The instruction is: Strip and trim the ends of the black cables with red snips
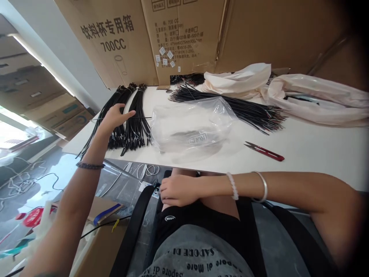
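My left hand [114, 117] reaches out over the bundles of black cables [131, 119] at the left end of the white table [317, 146]; its fingers pinch a single thin black cable that runs off to the right. My right hand [175, 190] lies on my lap below the table edge, fingers curled loosely, nothing visible in it. A clear plastic bag [193, 125] sits in the middle of the table, just right of the bundles.
A large loose fan of black cables [248, 109] lies behind the bag. Red thread snips [263, 151] lie to the right. Cream plastic bags [317, 96] and cardboard boxes [138, 38] stand at the back. Wires and litter cover the floor at left.
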